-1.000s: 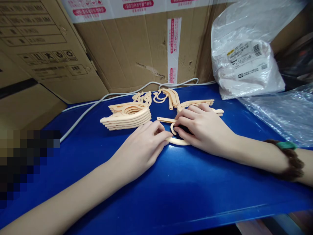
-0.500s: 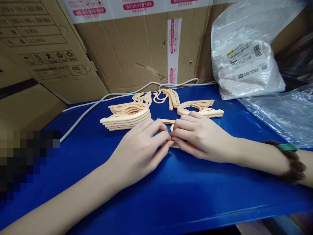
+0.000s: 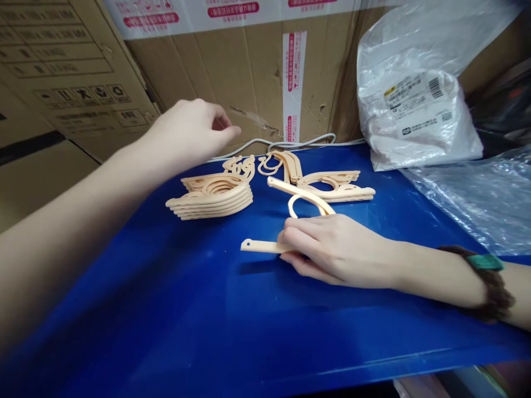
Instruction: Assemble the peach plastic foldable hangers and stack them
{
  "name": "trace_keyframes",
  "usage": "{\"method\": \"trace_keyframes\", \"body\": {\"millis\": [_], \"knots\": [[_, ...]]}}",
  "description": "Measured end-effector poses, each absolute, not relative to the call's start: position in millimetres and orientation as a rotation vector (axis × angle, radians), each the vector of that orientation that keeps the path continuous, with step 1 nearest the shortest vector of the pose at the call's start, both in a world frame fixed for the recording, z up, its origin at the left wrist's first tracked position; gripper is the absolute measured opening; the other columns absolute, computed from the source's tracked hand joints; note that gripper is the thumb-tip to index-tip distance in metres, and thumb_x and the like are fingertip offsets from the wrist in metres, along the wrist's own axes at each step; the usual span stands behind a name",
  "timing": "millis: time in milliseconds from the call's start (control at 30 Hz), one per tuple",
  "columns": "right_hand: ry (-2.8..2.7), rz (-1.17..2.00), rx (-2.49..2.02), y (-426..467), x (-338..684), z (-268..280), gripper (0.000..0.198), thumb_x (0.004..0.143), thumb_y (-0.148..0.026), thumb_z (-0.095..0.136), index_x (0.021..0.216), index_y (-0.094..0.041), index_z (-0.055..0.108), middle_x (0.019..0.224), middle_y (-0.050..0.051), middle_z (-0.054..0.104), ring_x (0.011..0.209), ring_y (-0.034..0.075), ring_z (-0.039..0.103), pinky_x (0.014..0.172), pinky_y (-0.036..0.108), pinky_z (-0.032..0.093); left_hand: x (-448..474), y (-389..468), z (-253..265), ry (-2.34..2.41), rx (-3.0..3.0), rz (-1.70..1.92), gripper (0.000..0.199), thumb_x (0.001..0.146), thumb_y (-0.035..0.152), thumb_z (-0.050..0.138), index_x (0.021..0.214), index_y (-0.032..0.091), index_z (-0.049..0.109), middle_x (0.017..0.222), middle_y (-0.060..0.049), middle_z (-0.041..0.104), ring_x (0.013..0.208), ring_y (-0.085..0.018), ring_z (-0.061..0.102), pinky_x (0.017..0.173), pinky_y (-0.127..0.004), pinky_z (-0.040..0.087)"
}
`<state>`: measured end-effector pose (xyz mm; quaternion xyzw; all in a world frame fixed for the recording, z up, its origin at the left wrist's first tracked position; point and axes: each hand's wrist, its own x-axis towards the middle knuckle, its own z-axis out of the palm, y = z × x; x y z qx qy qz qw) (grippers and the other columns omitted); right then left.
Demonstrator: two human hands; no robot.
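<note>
My right hand is closed round beige plastic folding-hanger pieces. One slim arm with a hole at its tip sticks out to the left, another angles up and left, and a curved part shows between them; the joint is hidden under my fingers. My left hand is raised at the back left, fingers loosely bent and thumb apart, with nothing visible in it. Beneath and right of it lie small beige hooks. A stack of beige hanger parts sits at left, and a lower stack lies behind my right hand.
Further beige hanger arms lie at the back of the blue table. A white cable runs behind them, against a large cardboard box. White plastic packaging stands back right, beside clear film.
My left hand has left the pieces and swung up and left toward the back. My right hand keeps hold of the hanger pieces, which now show more fully.
</note>
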<state>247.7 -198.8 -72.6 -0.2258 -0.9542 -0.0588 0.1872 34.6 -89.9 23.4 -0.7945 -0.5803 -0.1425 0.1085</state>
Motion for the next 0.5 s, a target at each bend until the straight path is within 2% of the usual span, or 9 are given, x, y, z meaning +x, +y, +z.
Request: {"method": "trace_keyframes", "body": {"millis": [100, 133, 167, 300, 500], "knots": [[-2.694, -0.247, -0.651, -201, 249, -74, 0.026, 0.101, -0.023, 0.031, 0.092, -0.017, 0.054, 0.079, 0.000, 0.062, 0.056, 0.010, 0.053, 0.051, 0.026, 0.034, 34, -57, 20, -2.034, -2.312, 0.020, 0.064, 0.084, 0.065, 0.049, 0.096, 0.007, 0.070, 0.083, -0.010, 0.065, 0.088, -0.025, 0.057, 0.085, -0.041, 0.044], [-2.695, -0.267, -0.659, -201, 250, -74, 0.026, 0.102, -0.024, 0.031, 0.093, -0.017, 0.054, 0.079, -0.001, 0.063, 0.054, 0.010, 0.053, 0.050, 0.027, 0.032, 33, -49, 17, -2.105, -2.335, 0.118, 0.065, 0.080, 0.068, 0.054, 0.089, 0.006, 0.070, 0.078, -0.011, 0.065, 0.084, -0.024, 0.057, 0.083, -0.040, 0.045], [-2.697, -0.280, -0.663, -201, 250, -74, 0.026, 0.102, -0.024, 0.031, 0.093, -0.017, 0.054, 0.078, -0.001, 0.063, 0.053, 0.010, 0.053, 0.049, 0.027, 0.032, 32, -43, 14, -2.146, -2.360, 0.167, 0.064, 0.078, 0.070, 0.056, 0.080, 0.006, 0.069, 0.072, -0.010, 0.065, 0.079, -0.022, 0.056, 0.080, -0.038, 0.046], [-2.683, -0.281, -0.664, -199, 251, -74, 0.025, 0.101, -0.024, 0.033, 0.091, -0.017, 0.055, 0.078, -0.001, 0.064, 0.053, 0.010, 0.054, 0.049, 0.029, 0.030, 28, -27, 3, -2.231, -2.520, 0.301, 0.065, 0.072, 0.077, 0.059, 0.073, 0.012, 0.066, 0.069, -0.004, 0.068, 0.072, -0.015, 0.054, 0.072, -0.029, 0.046], [-2.673, -0.252, -0.678, -196, 250, -74, 0.025, 0.101, -0.024, 0.034, 0.089, -0.017, 0.055, 0.075, -0.001, 0.062, 0.053, 0.010, 0.052, 0.050, 0.028, 0.029, 24, -18, -4, -2.331, -2.625, 0.381, 0.052, 0.073, 0.067, 0.067, 0.078, 0.015, 0.068, 0.064, 0.001, 0.069, 0.073, -0.012, 0.056, 0.075, -0.027, 0.046]]}}
